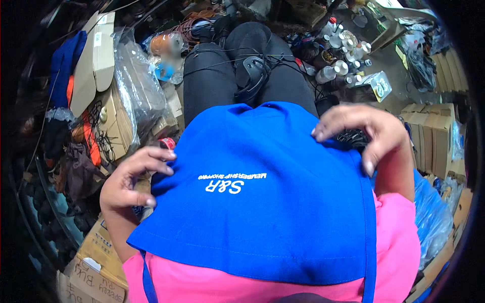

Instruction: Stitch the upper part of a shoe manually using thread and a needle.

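A blue apron point(283, 222) with white lettering covers my front and lap, over a pink shirt. At its left edge hovers my left hand point(132, 179), fingers curved and apart, with nothing visible in it. My right hand point(365, 130) is at the apron's upper right side, fingers bent and thumb spread away from them, also without anything held. Beyond the apron, on my dark-trousered legs, lies a black shoe or sandal point(251, 76) with thin black cords around it. Whether the fingertips touch the cloth, I cannot tell.
Several capped bottles point(337, 70) stand at the far right, beside a small white-and-green box point(374, 87). Cardboard boxes point(429, 134) are stacked on the right near a blue plastic bag point(432, 222). On the left are cardboard pieces point(98, 60), clear plastic wrap point(144, 91) and a yellow box point(103, 247).
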